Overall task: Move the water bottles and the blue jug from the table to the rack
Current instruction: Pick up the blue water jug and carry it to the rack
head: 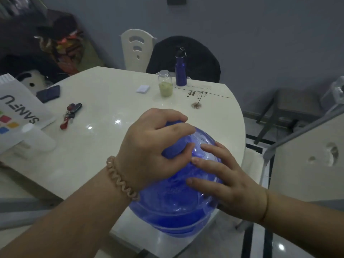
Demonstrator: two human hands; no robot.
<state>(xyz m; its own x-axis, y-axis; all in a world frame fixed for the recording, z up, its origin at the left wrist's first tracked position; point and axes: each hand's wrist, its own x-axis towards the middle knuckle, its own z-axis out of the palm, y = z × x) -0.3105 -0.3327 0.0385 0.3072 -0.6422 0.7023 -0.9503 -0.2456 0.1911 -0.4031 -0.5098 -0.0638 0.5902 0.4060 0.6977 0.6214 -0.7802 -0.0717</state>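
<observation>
Your left hand (149,146) has its fingers curled round the neck of the blue jug (176,207) at the near edge of the table (104,101), while your right hand (229,181) lies spread-fingered on its shoulder, likely steadying it for lifting.

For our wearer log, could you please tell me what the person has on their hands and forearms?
No sleeves or gloves are in view. The left hand has a beige spiral coil band round its wrist; the right hand has a thin golden band at its wrist.
</observation>
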